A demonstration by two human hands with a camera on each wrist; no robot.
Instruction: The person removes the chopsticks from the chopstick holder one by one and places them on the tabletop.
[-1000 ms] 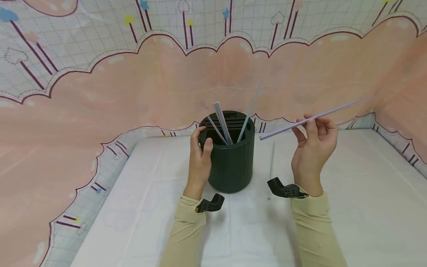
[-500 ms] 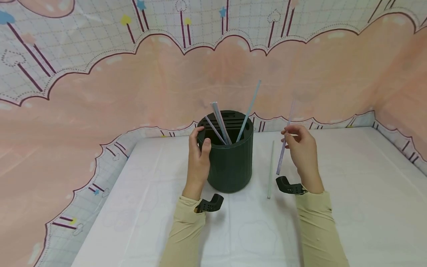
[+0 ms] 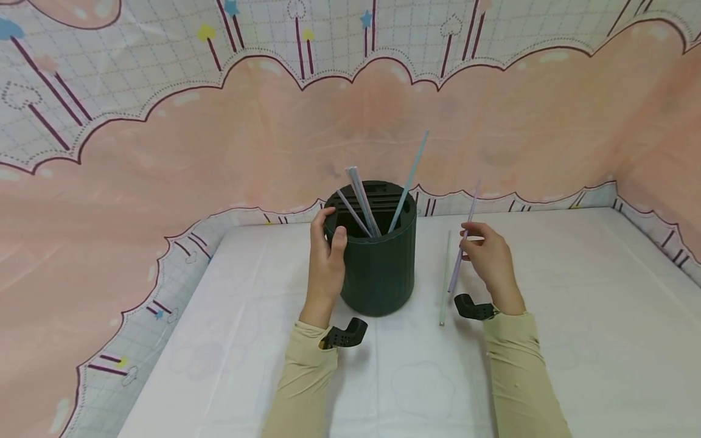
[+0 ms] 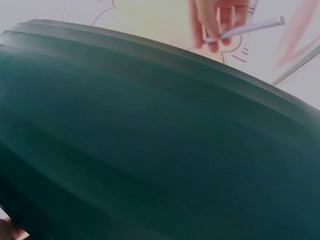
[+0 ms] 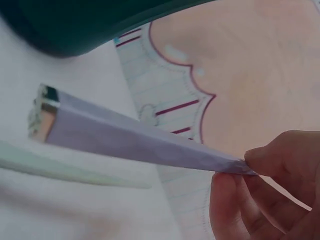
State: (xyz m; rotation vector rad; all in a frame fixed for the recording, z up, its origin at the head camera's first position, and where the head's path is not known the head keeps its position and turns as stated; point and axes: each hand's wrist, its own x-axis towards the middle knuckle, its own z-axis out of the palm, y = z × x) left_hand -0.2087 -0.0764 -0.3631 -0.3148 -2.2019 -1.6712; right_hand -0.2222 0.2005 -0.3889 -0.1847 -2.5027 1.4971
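My left hand [image 3: 324, 267] grips the left rim of a dark green round utensil holder [image 3: 380, 274], which stands upright on the table. Its slotted top shows at the back. A light blue chopstick [image 3: 413, 173] leans right inside it, and several pale pink and lilac chopsticks [image 3: 364, 204] lean left. To the right of the holder, my right hand [image 3: 490, 258] pinches a lilac chopstick [image 3: 455, 274], tilted, thick end down. That end carries a shiny cap [image 5: 47, 102] in the right wrist view. Beside it a mint green chopstick [image 3: 444, 283] lies on the table.
White cloth covers the table [image 3: 246, 365]. Behind it rises a peach printed backdrop [image 3: 274, 140], which also closes off the right side. Each wrist wears a black camera mount [image 3: 347, 333].
My right hand has turned the lilac chopstick from slanting sideways to steep, thick end down, and lowered it beside the mint green one. My left hand stays on the holder.
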